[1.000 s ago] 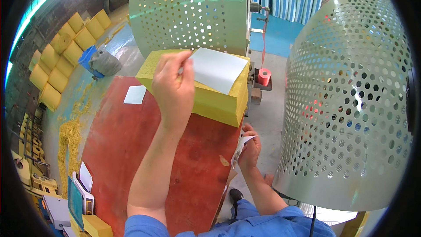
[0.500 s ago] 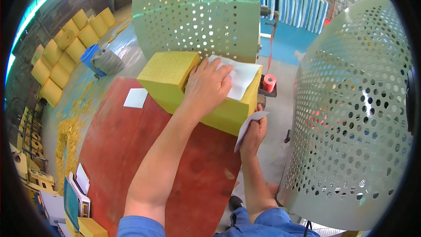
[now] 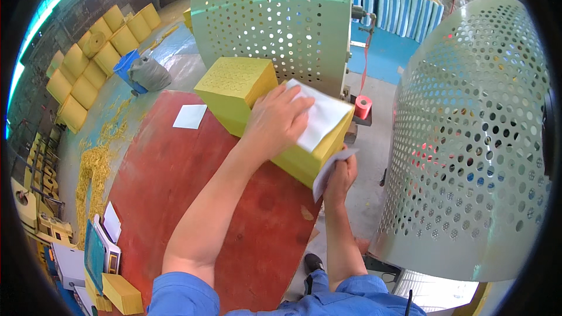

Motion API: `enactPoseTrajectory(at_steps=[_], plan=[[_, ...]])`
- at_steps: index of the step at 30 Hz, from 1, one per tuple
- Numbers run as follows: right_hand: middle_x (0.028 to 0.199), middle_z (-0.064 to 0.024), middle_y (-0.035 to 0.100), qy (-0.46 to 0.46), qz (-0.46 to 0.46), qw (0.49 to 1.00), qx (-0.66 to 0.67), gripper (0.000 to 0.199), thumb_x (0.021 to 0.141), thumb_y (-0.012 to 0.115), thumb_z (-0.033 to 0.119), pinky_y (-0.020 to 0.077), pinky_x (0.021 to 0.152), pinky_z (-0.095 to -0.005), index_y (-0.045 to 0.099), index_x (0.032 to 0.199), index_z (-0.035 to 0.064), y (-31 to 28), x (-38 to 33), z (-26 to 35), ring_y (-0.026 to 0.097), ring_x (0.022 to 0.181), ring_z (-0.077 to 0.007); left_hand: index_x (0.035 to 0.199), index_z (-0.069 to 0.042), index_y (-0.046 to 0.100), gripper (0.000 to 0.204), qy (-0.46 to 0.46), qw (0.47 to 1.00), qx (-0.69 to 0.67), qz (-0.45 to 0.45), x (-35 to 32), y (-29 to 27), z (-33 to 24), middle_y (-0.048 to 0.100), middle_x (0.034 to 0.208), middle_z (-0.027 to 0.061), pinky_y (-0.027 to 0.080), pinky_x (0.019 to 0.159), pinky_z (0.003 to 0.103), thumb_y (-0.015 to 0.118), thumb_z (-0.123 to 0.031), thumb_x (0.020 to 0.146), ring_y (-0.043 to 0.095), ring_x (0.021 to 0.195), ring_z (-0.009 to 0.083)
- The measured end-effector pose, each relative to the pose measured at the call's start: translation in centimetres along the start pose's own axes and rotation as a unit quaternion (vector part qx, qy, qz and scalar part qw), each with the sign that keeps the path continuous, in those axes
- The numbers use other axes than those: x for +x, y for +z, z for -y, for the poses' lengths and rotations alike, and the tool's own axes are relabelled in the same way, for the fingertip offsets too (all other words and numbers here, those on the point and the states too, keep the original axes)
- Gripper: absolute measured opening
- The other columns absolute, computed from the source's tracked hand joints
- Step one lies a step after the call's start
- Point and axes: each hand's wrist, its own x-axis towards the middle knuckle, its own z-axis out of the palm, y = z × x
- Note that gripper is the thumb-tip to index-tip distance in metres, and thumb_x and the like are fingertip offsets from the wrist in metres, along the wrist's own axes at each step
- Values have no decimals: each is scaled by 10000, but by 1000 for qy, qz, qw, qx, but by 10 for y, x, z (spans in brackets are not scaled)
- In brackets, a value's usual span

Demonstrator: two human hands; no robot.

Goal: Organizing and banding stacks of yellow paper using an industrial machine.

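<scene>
A long yellow block [image 3: 293,161], seemingly stacked paper, lies at the table's far edge with a white sheet [image 3: 328,118] across its top. My left hand [image 3: 280,118] rests over that sheet's left edge, fingers bent and somewhat apart. At the block's right end my right hand [image 3: 341,178] pinches a greyish-white sheet [image 3: 325,180], which stands close against the end face. Whether it touches the face is hard to see. Directly left of my left hand sits another yellow block [image 3: 234,85] with a patterned top. A white square sheet [image 3: 190,116] lies flat on the red table [image 3: 170,181].
Large perforated pale-green metal guards stand behind the table [image 3: 263,17] and to my right [image 3: 462,140]. A red tape roll [image 3: 363,106] sits past the table's right edge. A white scale [image 3: 110,251] and a small yellow block [image 3: 123,294] occupy the near left corner.
The long block's right end has swung toward me, with the sheet on top and both hands moving along. The patterned block stays in place on the table. The whole view has shifted slightly.
</scene>
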Motion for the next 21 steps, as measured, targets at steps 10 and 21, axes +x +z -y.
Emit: enactPoseTrajectory(at_steps=[10,21], plan=[[975,-183,681,230,137,963,-7,105,840,493,20,481,837,-308,583,896,20,-125,-188,77,637,884,-220,1175,-130,677,411,-4,995,-3,101,-203,-136,-135,563,1331,215,381,1030,563,639,-177,769,484,1280,437],[870,-99,671,403,187,890,-100,310,809,491,17,515,705,-283,627,1079,-49,-140,-263,83,628,718,-177,1224,-143,666,416,-21,993,-9,115,-304,-189,-205,505,1422,180,299,1105,567,608,-255,828,391,1374,416]])
